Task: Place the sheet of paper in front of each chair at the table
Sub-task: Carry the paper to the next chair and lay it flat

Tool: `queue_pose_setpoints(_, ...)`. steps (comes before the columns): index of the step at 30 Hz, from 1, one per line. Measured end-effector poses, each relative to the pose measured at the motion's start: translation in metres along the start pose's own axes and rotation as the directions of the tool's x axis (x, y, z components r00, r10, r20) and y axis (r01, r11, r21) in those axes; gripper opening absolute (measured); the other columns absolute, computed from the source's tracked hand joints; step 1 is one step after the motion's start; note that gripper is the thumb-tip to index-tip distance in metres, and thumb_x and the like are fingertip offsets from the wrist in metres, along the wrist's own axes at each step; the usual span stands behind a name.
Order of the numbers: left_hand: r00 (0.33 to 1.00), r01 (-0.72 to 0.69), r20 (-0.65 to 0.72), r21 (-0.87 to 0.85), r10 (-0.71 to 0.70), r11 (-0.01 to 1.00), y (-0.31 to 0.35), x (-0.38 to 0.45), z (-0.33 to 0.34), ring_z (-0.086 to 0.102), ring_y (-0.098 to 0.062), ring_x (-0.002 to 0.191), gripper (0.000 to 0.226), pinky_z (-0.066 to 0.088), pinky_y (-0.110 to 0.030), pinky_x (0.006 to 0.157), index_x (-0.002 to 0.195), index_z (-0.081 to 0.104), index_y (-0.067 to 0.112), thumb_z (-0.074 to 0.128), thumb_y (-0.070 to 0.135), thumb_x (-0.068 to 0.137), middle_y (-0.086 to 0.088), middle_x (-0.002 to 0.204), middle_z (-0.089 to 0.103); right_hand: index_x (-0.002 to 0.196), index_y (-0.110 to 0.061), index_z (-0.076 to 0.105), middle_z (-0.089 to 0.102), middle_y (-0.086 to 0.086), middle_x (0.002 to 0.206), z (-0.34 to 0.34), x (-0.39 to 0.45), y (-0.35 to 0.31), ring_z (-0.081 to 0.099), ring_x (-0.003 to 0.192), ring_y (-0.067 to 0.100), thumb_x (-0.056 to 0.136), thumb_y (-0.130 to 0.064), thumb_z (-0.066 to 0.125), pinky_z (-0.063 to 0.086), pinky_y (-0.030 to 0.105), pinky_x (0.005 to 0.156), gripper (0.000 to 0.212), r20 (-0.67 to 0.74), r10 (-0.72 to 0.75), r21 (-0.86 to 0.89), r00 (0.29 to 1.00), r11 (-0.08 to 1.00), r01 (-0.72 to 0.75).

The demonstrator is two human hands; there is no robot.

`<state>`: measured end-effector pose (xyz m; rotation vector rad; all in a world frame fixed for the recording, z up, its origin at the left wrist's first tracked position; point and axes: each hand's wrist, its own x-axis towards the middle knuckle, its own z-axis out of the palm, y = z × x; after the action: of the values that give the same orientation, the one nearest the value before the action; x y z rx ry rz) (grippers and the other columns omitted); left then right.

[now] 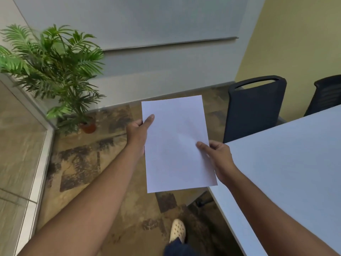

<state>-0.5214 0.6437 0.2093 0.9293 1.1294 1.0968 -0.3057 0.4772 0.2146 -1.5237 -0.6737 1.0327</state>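
White paper (175,141) is held upright in the air between both hands, over the floor just left of the table's corner; I cannot tell if it is one sheet or a stack. My left hand (138,132) grips its left edge with the thumb on top. My right hand (217,157) pinches its right edge lower down. The white table (287,163) fills the right side, its top bare. A dark blue chair (254,108) stands at the table's far end, and a second dark chair (326,95) shows at the right edge.
A potted palm (55,71) stands in the left corner beside a glass partition (22,135). A grey wall with a rail runs behind, and a yellow wall is at the right. My foot in a pale shoe (177,230) is on the patterned brown floor.
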Motion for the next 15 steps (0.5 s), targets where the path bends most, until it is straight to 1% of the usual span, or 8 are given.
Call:
queue_pose_setpoints(1, 1.0, 0.006, 0.019, 0.009, -0.006, 1.0, 0.004, 0.015, 0.001, 0.081, -0.038, 0.1, 0.03, 0.064, -0.06, 0.095, 0.102, 0.081, 0.003, 0.086, 0.031, 0.093, -0.013, 0.105, 0.084, 0.1, -0.01, 0.082, 0.084, 0.003, 0.098, 0.007, 0.015, -0.003, 0.08, 0.08, 0.02, 0.093, -0.028, 0.082, 0.06, 0.029, 0.067, 0.019, -0.007, -0.004, 0.015, 1.0, 1.0, 0.004)
queue_pose_setpoints(3, 0.999, 0.011, 0.048, 0.028, -0.013, 1.0, 0.011, 0.045, 0.006, 0.082, -0.035, 0.097, 0.028, 0.065, -0.059, 0.094, 0.103, 0.081, 0.004, 0.085, 0.03, 0.094, -0.011, 0.104, 0.085, 0.099, -0.011, 0.082, 0.084, 0.004, 0.099, 0.018, 0.044, -0.008, 0.08, 0.082, 0.022, 0.093, -0.029, 0.082, 0.061, 0.033, 0.071, 0.019, -0.017, -0.013, 0.036, 1.0, 0.999, 0.013)
queue_pose_setpoints(7, 0.998, -0.017, 0.066, 0.033, 0.015, 0.999, 0.033, 0.132, 0.024, 0.08, -0.04, 0.101, 0.032, 0.062, -0.064, 0.096, 0.103, 0.08, 0.002, 0.084, 0.032, 0.095, -0.014, 0.105, 0.084, 0.104, -0.011, 0.083, 0.084, 0.008, 0.104, 0.04, 0.117, -0.02, 0.081, 0.094, 0.033, 0.092, -0.033, 0.082, 0.066, 0.047, 0.084, 0.024, 0.037, -0.002, 0.072, 0.999, 0.997, 0.0)
queue_pose_setpoints(9, 0.996, -0.016, 0.085, 0.037, 0.013, 0.999, 0.049, 0.173, 0.038, 0.08, -0.039, 0.102, 0.027, 0.062, -0.064, 0.098, 0.103, 0.081, 0.004, 0.081, 0.031, 0.098, -0.014, 0.106, 0.084, 0.105, -0.011, 0.083, 0.084, 0.01, 0.106, 0.048, 0.151, -0.026, 0.08, 0.099, 0.037, 0.091, -0.033, 0.082, 0.064, 0.055, 0.093, 0.026, 0.063, 0.022, 0.063, 0.998, 0.998, -0.026)
queue_pose_setpoints(11, 0.994, -0.03, 0.105, 0.055, 0.025, 0.998, 0.065, 0.209, 0.05, 0.081, -0.036, 0.101, 0.023, 0.062, -0.061, 0.098, 0.102, 0.082, 0.008, 0.078, 0.03, 0.1, -0.011, 0.106, 0.084, 0.107, -0.009, 0.083, 0.083, 0.013, 0.108, 0.055, 0.182, -0.032, 0.079, 0.102, 0.041, 0.091, -0.03, 0.083, 0.06, 0.06, 0.098, 0.026, 0.09, 0.041, 0.089, 0.995, 0.995, -0.049)
queue_pose_setpoints(13, 0.992, -0.048, 0.123, 0.053, 0.041, 0.997, 0.082, 0.249, 0.064, 0.081, -0.035, 0.101, 0.022, 0.062, -0.06, 0.098, 0.102, 0.082, 0.008, 0.078, 0.029, 0.101, -0.011, 0.106, 0.085, 0.108, -0.007, 0.082, 0.083, 0.015, 0.108, 0.062, 0.213, -0.046, 0.078, 0.103, 0.042, 0.092, -0.024, 0.081, 0.06, 0.058, 0.099, 0.024, 0.094, 0.048, 0.12, 0.994, 0.991, -0.059)
queue_pose_setpoints(15, 0.989, -0.06, 0.14, 0.057, 0.052, 0.997, 0.093, 0.286, 0.079, 0.079, -0.041, 0.106, 0.026, 0.061, -0.063, 0.099, 0.101, 0.081, 0.004, 0.08, 0.03, 0.099, -0.014, 0.108, 0.084, 0.109, -0.005, 0.081, 0.083, 0.016, 0.108, 0.066, 0.242, -0.061, 0.079, 0.102, 0.041, 0.094, -0.021, 0.079, 0.063, 0.053, 0.094, 0.023, 0.076, 0.053, 0.133, 0.996, 0.989, -0.063)
